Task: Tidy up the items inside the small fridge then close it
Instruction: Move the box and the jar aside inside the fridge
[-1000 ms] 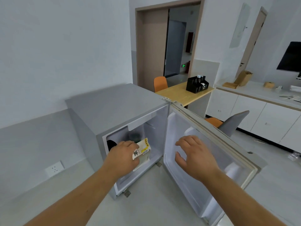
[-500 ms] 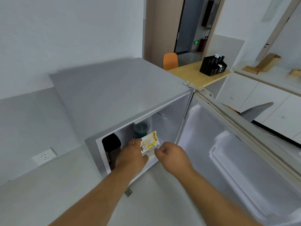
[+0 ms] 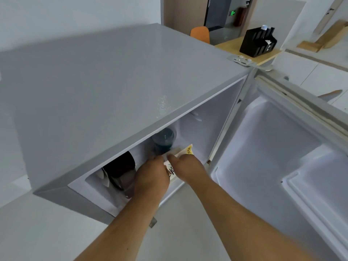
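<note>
both hands [image 3: 151, 177] [image 3: 189, 167] clasp carton [image 3: 172, 171] — base hidden

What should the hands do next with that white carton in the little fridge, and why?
Probably stand the carton upright and slide it back beside the blue cup. The left hand and right hand both hold it at the fridge opening, tilted, near the front edge. The door is wide open, and closing comes after.
</note>
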`<state>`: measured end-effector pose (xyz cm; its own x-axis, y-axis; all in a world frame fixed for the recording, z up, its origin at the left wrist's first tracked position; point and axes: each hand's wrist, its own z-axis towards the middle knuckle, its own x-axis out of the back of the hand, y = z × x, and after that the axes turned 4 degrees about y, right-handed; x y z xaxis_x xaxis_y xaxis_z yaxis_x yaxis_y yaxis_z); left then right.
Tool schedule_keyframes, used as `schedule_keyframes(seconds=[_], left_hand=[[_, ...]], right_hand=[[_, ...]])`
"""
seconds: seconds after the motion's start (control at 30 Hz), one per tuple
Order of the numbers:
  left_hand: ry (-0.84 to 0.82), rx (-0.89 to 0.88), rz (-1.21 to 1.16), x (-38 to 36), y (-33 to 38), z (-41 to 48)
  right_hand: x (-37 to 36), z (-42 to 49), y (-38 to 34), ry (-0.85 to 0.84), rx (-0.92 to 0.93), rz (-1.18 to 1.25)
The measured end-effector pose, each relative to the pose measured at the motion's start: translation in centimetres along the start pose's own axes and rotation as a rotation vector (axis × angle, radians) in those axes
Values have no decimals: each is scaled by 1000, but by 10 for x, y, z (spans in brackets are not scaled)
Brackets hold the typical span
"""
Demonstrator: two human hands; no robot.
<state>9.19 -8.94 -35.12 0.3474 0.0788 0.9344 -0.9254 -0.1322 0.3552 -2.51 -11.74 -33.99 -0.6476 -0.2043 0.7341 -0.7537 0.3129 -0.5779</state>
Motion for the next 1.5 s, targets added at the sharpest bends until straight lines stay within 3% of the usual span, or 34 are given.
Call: schedule_keyframes(seconds=[0.17,0.33,0.43,0.6,0.73,0.87,1.07,1.5], left_hand=[[14,-76,-173,-9,1,-10],[-58,-39,-532,-20,3,-16],[-61,64,-680,-28,1,-16],[-275,294,-800,-53,3,-9],[-498,646,-1278,-65,16,-1],[-484,708,-1509,-78,32,9],[-406,735,-1639,-87,54,27],[-346,696,-1674,-104,61,70]], right_hand=[[4,0,6,22,-58,74],[20,2,13,30,-120,143],[28,5,16,67,-86,194],[32,15,23,186,4,-6],[39,25,22,243,45,-95],[45,40,16,323,164,-229],[41,64,16,391,265,-348],[43,102,-1,268,186,-97]])
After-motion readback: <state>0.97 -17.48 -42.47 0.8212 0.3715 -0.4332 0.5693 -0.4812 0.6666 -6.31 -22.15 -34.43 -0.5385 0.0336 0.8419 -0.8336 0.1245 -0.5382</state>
